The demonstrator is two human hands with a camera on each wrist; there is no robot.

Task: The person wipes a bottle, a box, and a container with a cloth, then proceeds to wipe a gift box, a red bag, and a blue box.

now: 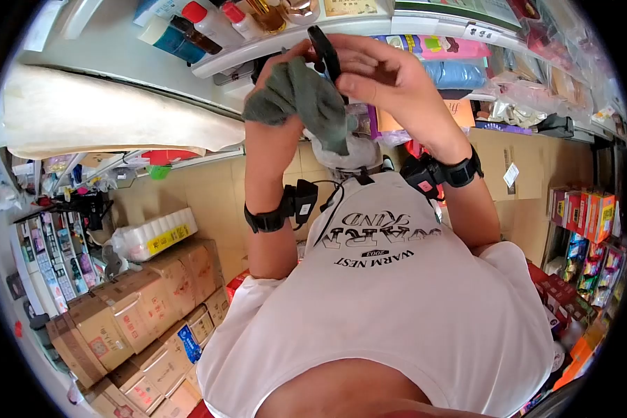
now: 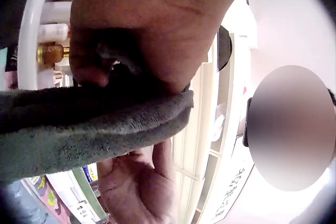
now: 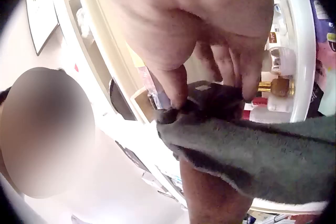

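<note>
A dark grey-green cloth [image 1: 306,97] hangs in folds over my left hand, hiding much of it in the head view. My left hand [image 2: 163,29] grips the cloth, which stretches across below it in the left wrist view. Upright between the two hands is a slim black object [image 1: 325,56]; its kind I cannot tell. My right hand [image 1: 390,73] pinches it, thumb on the near side and fingers behind. In the right wrist view, the dark object [image 3: 210,94] sits between thumb and fingertips, with the cloth bunched right against it.
Ahead, a white shelf [image 1: 258,54] carries several bottles [image 1: 212,24]. Packaged goods [image 1: 456,75] fill the lower shelf at the right. Cardboard boxes [image 1: 139,313] are stacked at the left near a pack of white rolls [image 1: 157,233]. Colourful packets [image 1: 592,265] line the far right.
</note>
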